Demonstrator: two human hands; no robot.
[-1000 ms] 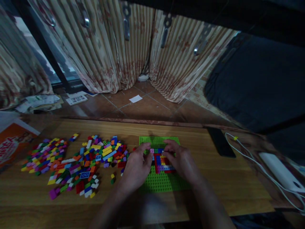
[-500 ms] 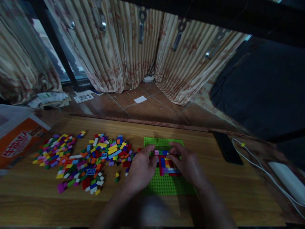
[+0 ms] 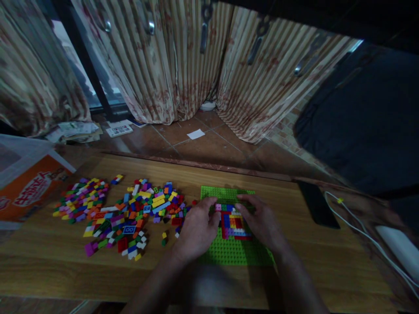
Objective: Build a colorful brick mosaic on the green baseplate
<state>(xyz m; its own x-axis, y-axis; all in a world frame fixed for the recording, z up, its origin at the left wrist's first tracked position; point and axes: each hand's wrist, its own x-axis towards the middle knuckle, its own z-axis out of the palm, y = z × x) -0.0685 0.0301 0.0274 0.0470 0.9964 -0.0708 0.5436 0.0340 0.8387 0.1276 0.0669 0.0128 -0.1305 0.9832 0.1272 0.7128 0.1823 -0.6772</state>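
A green baseplate [image 3: 229,255] lies on the wooden table, bearing a low build of coloured toy bricks [image 3: 235,222] in red, blue, yellow, orange and pale purple. Pink, blue and green bricks line its far edge. My left hand [image 3: 199,229] rests at the build's left side, thumb and forefinger apart. Over the right side is my right hand [image 3: 263,222], its thumb and forefinger spread near a small white piece at the far row. I see nothing held in either hand; the undersides of the fingers are hidden.
Loose bricks [image 3: 131,213] lie in piles to the left. Beyond them stands an orange-and-white plastic box [image 3: 36,183]. On the right are a dark phone [image 3: 317,205], a white cable [image 3: 356,224] and a white oblong device [image 3: 397,248].
My right hand's thumb and forefinger have parted from a pinch over the build, uncovering more of it. My left hand stays at the left side. The whole view has shifted slightly.
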